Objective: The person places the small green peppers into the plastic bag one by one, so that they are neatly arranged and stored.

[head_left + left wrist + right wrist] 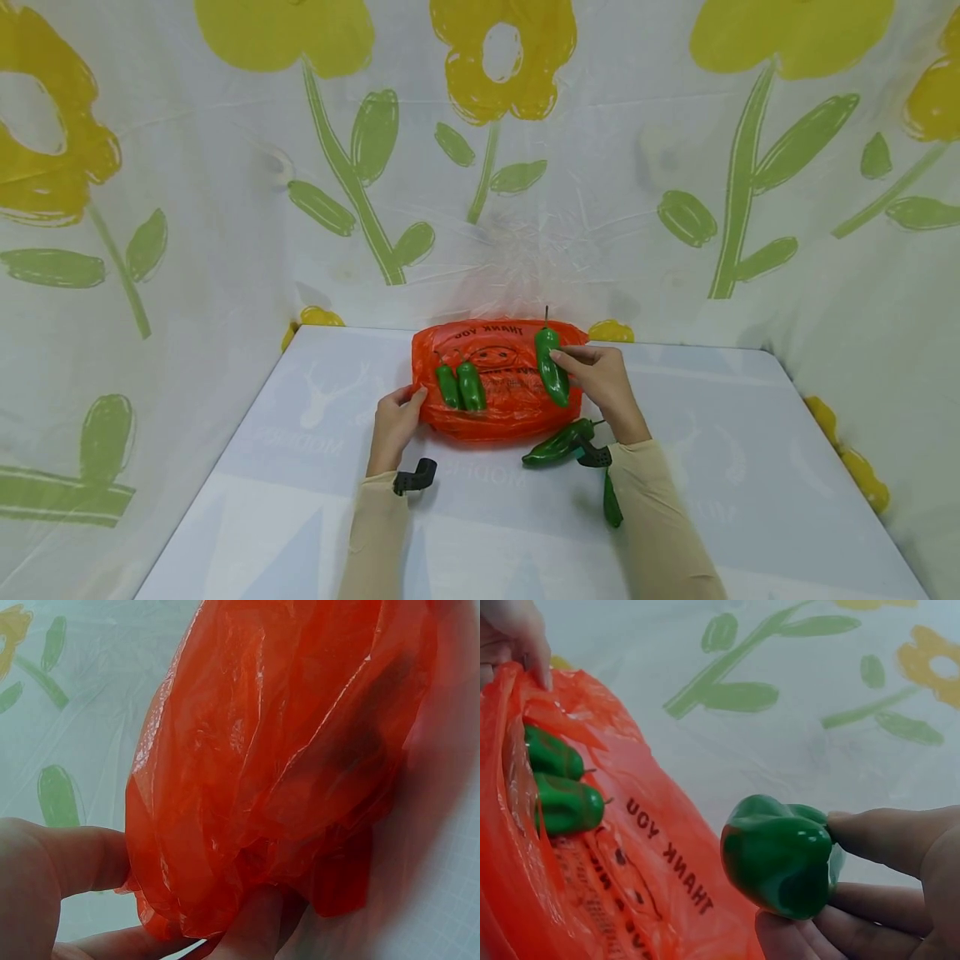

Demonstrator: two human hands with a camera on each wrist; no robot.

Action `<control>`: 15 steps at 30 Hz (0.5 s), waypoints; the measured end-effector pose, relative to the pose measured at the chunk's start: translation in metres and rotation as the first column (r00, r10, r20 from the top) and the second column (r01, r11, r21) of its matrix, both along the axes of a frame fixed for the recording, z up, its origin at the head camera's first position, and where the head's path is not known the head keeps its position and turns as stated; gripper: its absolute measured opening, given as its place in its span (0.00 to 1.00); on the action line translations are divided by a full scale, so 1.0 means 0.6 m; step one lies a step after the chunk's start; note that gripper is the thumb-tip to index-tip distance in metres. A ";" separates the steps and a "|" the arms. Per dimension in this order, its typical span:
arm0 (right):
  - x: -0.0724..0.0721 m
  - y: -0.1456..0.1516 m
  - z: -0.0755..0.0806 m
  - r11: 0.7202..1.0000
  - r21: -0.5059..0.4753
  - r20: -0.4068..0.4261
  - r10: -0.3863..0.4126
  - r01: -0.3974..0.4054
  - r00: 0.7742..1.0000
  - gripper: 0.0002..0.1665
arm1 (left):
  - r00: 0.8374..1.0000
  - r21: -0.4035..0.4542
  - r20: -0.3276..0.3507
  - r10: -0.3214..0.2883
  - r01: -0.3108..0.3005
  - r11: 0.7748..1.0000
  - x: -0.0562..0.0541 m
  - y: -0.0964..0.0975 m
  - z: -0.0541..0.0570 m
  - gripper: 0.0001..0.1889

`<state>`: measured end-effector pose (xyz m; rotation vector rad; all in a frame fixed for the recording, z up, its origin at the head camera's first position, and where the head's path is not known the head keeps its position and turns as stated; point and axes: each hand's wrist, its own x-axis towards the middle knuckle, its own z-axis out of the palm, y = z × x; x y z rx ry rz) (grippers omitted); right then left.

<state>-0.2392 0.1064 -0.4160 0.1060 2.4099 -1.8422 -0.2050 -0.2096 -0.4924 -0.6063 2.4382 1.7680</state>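
A red plastic bag [480, 423] with THANK YOU print lies on the table, its mouth toward me. My left hand [395, 423] pinches the bag's left edge between thumb and fingers; crumpled film fills the left wrist view. Two green peppers [571, 805] lie side by side at the bag's mouth, their lower parts behind the front film. Over the bag's right part, my right hand [606, 385] holds another long green pepper [552, 371] between thumb and fingers, stem up. In the right wrist view that pepper [776, 855] shows its rounded tip end.
Just in front of the bag, near the right wrist, lies a loose green pepper [558, 444]. Another green pepper [612, 502] is partly hidden under the right forearm. The pale table [300, 467] meets a flower-patterned curtain [600, 208] behind and at both sides.
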 end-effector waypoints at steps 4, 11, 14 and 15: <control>-0.006 -0.012 -0.006 1.000 -0.004 -0.014 0.007 -0.007 1.000 0.28 | 1.000 0.001 0.004 0.001 -0.001 1.000 0.002 0.000 0.001 0.31; -0.011 -0.030 -0.012 1.000 -0.011 -0.024 0.019 -0.019 1.000 0.28 | 1.000 0.007 0.004 0.001 -0.001 1.000 0.000 0.000 0.002 0.31; -0.015 -0.038 -0.015 0.999 -0.022 -0.029 0.023 -0.024 0.999 0.28 | 1.000 0.010 0.005 0.004 -0.004 1.000 -0.001 -0.001 0.001 0.31; -0.017 -0.041 -0.016 0.999 -0.031 -0.032 0.026 -0.027 0.999 0.27 | 1.000 0.011 0.008 0.005 -0.005 1.000 -0.001 -0.001 0.001 0.32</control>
